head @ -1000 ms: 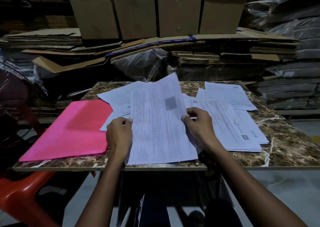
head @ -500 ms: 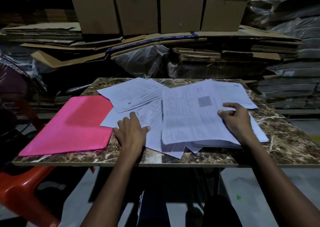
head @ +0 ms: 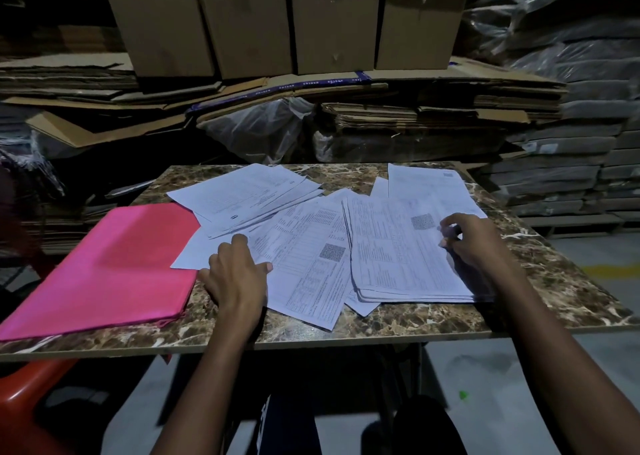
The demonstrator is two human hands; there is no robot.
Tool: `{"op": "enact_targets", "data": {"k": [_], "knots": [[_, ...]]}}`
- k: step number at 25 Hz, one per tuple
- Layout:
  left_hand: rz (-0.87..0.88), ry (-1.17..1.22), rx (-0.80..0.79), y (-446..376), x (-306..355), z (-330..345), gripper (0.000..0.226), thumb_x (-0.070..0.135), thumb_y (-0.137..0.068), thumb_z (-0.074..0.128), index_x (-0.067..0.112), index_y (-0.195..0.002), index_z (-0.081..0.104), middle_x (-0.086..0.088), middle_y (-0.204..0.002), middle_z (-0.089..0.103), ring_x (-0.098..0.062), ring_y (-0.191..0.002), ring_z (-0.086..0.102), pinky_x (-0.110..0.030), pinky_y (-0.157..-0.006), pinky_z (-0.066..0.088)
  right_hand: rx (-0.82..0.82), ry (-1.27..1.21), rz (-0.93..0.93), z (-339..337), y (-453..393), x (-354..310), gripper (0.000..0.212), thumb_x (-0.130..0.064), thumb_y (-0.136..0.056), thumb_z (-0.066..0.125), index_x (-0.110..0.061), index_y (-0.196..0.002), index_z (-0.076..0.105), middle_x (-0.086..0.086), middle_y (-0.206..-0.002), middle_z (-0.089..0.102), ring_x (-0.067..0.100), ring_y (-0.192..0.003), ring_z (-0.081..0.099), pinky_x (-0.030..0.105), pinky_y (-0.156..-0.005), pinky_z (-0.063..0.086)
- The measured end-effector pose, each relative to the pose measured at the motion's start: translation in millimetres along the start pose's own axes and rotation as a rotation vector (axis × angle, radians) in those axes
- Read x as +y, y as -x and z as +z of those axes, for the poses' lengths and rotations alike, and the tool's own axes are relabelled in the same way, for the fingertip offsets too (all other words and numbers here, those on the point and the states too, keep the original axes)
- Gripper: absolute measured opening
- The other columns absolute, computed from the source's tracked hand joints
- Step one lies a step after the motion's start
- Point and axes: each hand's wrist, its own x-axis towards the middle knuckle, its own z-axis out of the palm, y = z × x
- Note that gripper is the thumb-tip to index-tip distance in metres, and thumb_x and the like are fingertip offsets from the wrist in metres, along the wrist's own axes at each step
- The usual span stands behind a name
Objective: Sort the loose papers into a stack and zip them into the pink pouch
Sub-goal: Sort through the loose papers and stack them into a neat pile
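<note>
Now 1 sheet has joined the stack [head: 408, 246]; right hand [head: 474, 239] rests on it, fingers loosely bent, while left hand [head: 235, 274] presses flat on loose papers [head: 304, 267].

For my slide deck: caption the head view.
Left hand presses loose papers while right hand rests on the stack; pink pouch waits alongside.

Under my left hand [head: 235, 274] the near corner of a loose sheet [head: 308, 264] is covered. My right hand [head: 474, 243] hides the right edge of the stack [head: 398, 253]; its fingertips are blurred, perhaps pinching a sheet. The print is too small to read. Left of my left hand, the pink pouch [head: 114, 267] runs off the frame, zip unseen.
</note>
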Motion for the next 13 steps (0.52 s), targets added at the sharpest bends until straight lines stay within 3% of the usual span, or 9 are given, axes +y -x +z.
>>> {"op": "enact_targets", "data": {"k": [2,4,7,9,13], "knots": [[-0.004,0.04,0.065,0.0,-3.4,2.8,0.047,0.025,-0.087,0.078,0.009,-0.128,0.061,-0.015,-0.111,0.069,-0.039,-0.105,0.064,-0.043,-0.082,0.042,-0.069,0.146,0.002,-3.5,-5.5,1.9,0.019,0.0,-0.084,0.069,-0.015,-0.095,0.073,0.014,-0.103,0.072,0.033,-0.096,0.063,0.042,-0.079,0.056],[-0.019,0.081,0.119,0.8,-6.2,2.8,0.034,0.021,-0.09,0.075,0.007,-0.12,0.067,-0.018,-0.104,0.073,-0.041,-0.097,0.067,-0.041,-0.072,0.043,-0.139,0.253,-0.034,0.0,-9.8,2.1,0.023,0.0,-0.087,0.061,-0.021,-0.092,0.069,0.017,-0.109,0.069,0.037,-0.097,0.06,0.042,-0.077,0.054],[-0.028,0.11,0.145,5.2,-3.9,0.4,0.015,0.019,-0.093,0.07,0.004,-0.096,0.07,-0.021,-0.09,0.071,-0.045,-0.084,0.066,-0.038,-0.063,0.038,-0.218,0.363,-0.045,11.7,-16.8,6.5,0.033,-0.01,-0.095,0.056,-0.027,-0.121,0.068,0.018,-0.124,0.059,0.041,-0.112,0.055,0.041,-0.082,0.048],[-0.025,0.097,0.151,8.3,-3.6,0.2,0.017,0.02,-0.094,0.068,0.005,-0.087,0.069,-0.021,-0.083,0.069,-0.045,-0.079,0.065,-0.038,-0.06,0.036,-0.199,0.452,-0.026,16.3,-14.7,7.1,0.031,-0.02,-0.098,0.053,-0.028,-0.126,0.066,0.014,-0.125,0.056,0.041,-0.116,0.051,0.042,-0.086,0.045],[-0.022,0.101,0.174,10.0,-7.1,-2.5,0.014,0.021,-0.094,0.069,0.008,-0.097,0.071,-0.021,-0.086,0.071,-0.045,-0.081,0.066,-0.038,-0.06,0.04,-0.078,0.462,-0.059,18.5,15.1,-39.0,0.036,-0.035,-0.102,0.051,-0.024,-0.136,0.058,0.012,-0.143,0.048,0.041,-0.127,0.044,0.049,-0.101,0.041]]}}
